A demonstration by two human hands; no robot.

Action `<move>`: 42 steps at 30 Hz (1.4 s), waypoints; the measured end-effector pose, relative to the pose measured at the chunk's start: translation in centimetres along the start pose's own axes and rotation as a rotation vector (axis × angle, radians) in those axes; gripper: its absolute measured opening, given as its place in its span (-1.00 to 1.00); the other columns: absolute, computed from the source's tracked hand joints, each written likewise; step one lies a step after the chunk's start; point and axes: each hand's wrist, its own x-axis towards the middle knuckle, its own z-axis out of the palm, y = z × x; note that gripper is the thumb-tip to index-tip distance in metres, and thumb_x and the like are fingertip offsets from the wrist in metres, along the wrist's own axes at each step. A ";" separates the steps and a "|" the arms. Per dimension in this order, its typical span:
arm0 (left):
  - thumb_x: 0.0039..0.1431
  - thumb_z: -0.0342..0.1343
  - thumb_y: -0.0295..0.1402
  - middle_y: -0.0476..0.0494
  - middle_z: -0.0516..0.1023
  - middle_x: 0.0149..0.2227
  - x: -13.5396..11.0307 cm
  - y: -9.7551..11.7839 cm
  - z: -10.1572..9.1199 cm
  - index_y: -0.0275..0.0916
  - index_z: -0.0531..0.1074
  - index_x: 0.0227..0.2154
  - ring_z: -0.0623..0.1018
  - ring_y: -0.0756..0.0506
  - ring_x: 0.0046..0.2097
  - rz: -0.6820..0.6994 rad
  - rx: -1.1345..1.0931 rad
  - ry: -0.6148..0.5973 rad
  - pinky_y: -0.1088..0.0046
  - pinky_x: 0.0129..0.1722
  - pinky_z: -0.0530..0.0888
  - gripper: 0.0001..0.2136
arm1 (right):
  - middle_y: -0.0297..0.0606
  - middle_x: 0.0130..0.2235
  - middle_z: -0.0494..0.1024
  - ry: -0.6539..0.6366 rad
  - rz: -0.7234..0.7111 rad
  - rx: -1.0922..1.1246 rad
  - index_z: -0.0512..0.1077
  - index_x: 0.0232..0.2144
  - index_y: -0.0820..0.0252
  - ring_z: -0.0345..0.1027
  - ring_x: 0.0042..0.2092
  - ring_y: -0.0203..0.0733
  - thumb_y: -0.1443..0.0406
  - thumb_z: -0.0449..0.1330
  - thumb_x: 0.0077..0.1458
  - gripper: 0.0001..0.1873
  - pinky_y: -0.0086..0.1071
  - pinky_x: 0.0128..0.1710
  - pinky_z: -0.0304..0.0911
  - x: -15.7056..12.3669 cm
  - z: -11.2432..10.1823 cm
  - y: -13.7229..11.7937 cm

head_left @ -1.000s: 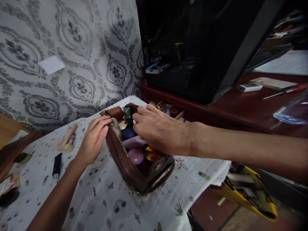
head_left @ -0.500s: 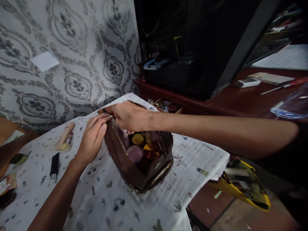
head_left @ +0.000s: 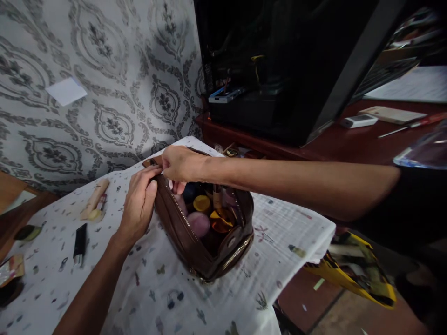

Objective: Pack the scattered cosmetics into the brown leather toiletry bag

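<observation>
A brown leather pouch [head_left: 195, 249] stands unzipped on a white printed cloth [head_left: 157, 298]. Several small cosmetic bottles and round lids fill it, among them a yellow lid [head_left: 202, 203] and a pink one [head_left: 199, 224]. My left hand [head_left: 139, 207] rests on the pouch's near left rim, fingers curled against it. My right hand [head_left: 181, 165] reaches across and pinches the pouch's far end by the zipper; what lies between its fingertips is hidden.
On the cloth to the left lie a beige tube [head_left: 93, 201] and a black stick [head_left: 80, 241]. A dark red cabinet [head_left: 335, 144] with a black case [head_left: 279, 70] stands behind. A yellow bag [head_left: 352, 274] hangs off the table's right edge.
My right hand has left the bottles inside the pouch and moved left to its far end. My left hand has curled tighter on the rim. More lids show inside.
</observation>
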 end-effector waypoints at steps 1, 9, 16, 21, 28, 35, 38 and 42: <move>0.45 -0.17 -0.26 -0.19 0.49 0.10 0.0 0.0 0.0 -0.20 0.40 0.03 0.43 -0.14 0.18 0.001 -0.001 0.003 0.25 0.21 0.34 -0.70 | -0.32 -0.64 0.51 -0.002 -0.002 0.016 0.47 -0.47 0.33 0.56 -0.48 -0.23 0.53 0.09 0.17 -0.76 -0.58 -0.52 0.41 0.1 0.0 0.1; 0.45 -0.18 -0.25 -0.20 0.51 0.09 0.0 -0.1 0.1 -0.21 0.41 0.02 0.44 -0.14 0.17 0.012 -0.012 0.001 0.24 0.21 0.35 -0.69 | -0.28 -0.58 0.57 -0.017 0.000 0.082 0.50 -0.36 0.35 0.55 -0.50 -0.22 0.49 0.12 0.19 -0.85 -0.55 -0.57 0.42 0.8 0.3 1.0; 0.46 -0.20 -0.18 -0.24 0.43 0.22 -0.6 -0.2 0.0 -0.22 0.38 0.12 0.38 -0.15 0.27 -0.026 -0.034 -0.002 0.18 0.31 0.27 -0.61 | -0.29 -0.56 0.55 0.050 -0.051 0.055 0.48 -0.34 0.32 0.49 -0.56 -0.29 0.41 0.09 0.29 -0.81 -0.61 -0.62 0.34 -0.7 0.2 1.2; 0.46 -0.22 -0.12 -0.27 0.34 0.30 -1.1 -0.3 -0.1 -0.22 0.34 0.19 0.29 -0.16 0.35 -0.054 -0.036 -0.010 0.13 0.38 0.18 -0.56 | -0.33 -0.56 0.52 0.054 -0.089 0.070 0.46 -0.26 0.26 0.49 -0.54 -0.26 0.35 0.16 0.27 -0.91 -0.56 -0.60 0.37 -0.7 0.3 2.1; 0.45 -0.22 -0.09 -0.28 0.30 0.33 -1.5 -0.2 -0.2 -0.23 0.32 0.22 0.27 -0.18 0.37 -0.075 -0.037 -0.010 0.10 0.40 0.14 -0.53 | -0.35 -0.56 0.51 0.001 -0.157 0.069 0.46 -0.25 0.25 0.50 -0.52 -0.25 0.35 0.21 0.20 -0.93 -0.55 -0.59 0.37 -0.6 0.4 2.9; 0.45 -0.22 -0.09 -0.29 0.32 0.31 -1.5 -0.1 -0.2 -0.24 0.33 0.21 0.28 -0.18 0.36 -0.078 -0.052 -0.006 0.10 0.40 0.15 -0.52 | -0.33 -0.51 0.56 -0.023 -0.179 0.020 0.49 -0.28 0.29 0.54 -0.44 -0.24 0.42 0.23 0.09 -0.89 -0.59 -0.57 0.31 -1.5 0.1 2.3; 0.45 -0.22 -0.09 -0.27 0.33 0.31 -1.4 -0.1 -0.1 -0.21 0.34 0.21 0.28 -0.17 0.36 -0.081 -0.059 -0.001 0.10 0.40 0.14 -0.54 | -0.31 -0.49 0.58 -0.023 -0.190 0.017 0.51 -0.24 0.31 0.55 -0.42 -0.24 0.44 0.21 0.09 -0.84 -0.58 -0.53 0.32 -1.4 0.2 2.1; 0.45 -0.22 -0.09 -0.27 0.33 0.31 -1.4 0.0 -0.1 -0.21 0.33 0.21 0.27 -0.18 0.36 -0.094 -0.064 -0.011 0.09 0.40 0.13 -0.53 | -0.32 -0.50 0.58 -0.024 -0.224 0.005 0.54 -0.18 0.31 0.56 -0.40 -0.22 0.46 0.21 0.08 -0.77 -0.56 -0.47 0.33 -1.0 0.2 2.0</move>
